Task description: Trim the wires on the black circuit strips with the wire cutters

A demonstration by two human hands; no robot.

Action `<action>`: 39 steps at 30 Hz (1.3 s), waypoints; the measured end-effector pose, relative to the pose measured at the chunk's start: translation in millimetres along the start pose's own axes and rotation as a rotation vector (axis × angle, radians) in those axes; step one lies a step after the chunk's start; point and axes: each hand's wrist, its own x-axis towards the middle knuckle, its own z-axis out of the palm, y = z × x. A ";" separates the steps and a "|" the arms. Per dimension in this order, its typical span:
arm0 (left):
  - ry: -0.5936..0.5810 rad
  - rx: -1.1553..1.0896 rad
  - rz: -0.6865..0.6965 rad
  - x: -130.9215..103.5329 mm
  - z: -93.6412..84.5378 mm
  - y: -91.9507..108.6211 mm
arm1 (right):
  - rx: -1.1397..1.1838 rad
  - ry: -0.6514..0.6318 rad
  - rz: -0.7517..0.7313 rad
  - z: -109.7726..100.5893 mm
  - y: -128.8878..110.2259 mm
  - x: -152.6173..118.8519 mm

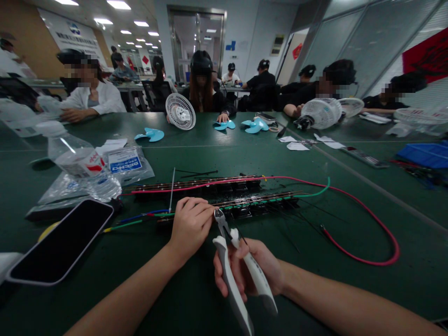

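A right hand (pixel 262 263) grips white-handled cutters (pixel 230 277), handles spread, beside a left hand (pixel 192 224), its exact hold hidden, resting over the nearer of two long, slim, glossy black strips (pixel 259 204) on a green table (pixel 192 158), red wire (pixel 396 249) along one, green wire (pixel 317 193) along the other.

2 forearms (pixel 140 284) angle inward, left hand (pixel 192 223) palm-down, right hand (pixel 266 262) curled.
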 end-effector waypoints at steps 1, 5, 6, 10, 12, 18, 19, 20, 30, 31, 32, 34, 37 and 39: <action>0.000 0.001 -0.002 0.0 0.2 -0.1 | -0.006 0.003 -0.002 -0.1 -0.1 -0.1; -0.010 0.005 -0.007 -0.3 1.0 -0.5 | -0.032 0.008 -0.010 -0.5 0.2 0.0; -0.011 0.005 -0.009 -0.4 1.1 -0.6 | -0.029 0.006 -0.005 -0.5 0.4 -0.1; -0.011 -0.009 -0.015 -0.8 1.5 -0.9 | 0.022 0.004 0.028 0.9 0.7 -0.6; -0.015 -0.012 -0.015 -0.9 1.5 -1.1 | 0.043 0.002 0.036 2.2 0.6 -1.0; -0.020 0.000 -0.009 -0.7 0.5 -1.1 | 0.042 0.017 0.004 4.9 -0.4 -0.2; -0.017 0.001 -0.008 -0.5 0.3 -1.0 | 0.037 0.017 -0.001 4.8 -0.6 0.1; -0.014 0.002 -0.007 -0.3 0.2 -0.9 | 0.034 0.016 -0.002 4.6 -0.9 0.4; -0.008 0.001 0.001 -0.8 1.2 -1.8 | 0.051 -0.026 0.048 3.0 -6.7 -0.6; -0.008 0.003 0.001 -0.8 1.2 -1.9 | 0.050 -0.028 0.048 3.2 -7.0 -0.6; -0.006 0.005 0.003 -0.7 1.2 -2.1 | 0.048 -0.026 0.048 3.4 -7.2 -0.5; -0.004 0.006 0.007 -0.6 1.3 -2.2 | 0.041 -0.016 0.044 3.7 -7.2 -0.3; -0.004 0.005 0.010 -0.3 1.6 -2.3 | 0.035 -0.003 0.035 3.1 -7.0 0.1; -0.004 0.006 0.007 -0.3 1.7 -2.2 | 0.040 -0.011 0.036 1.9 -6.9 0.4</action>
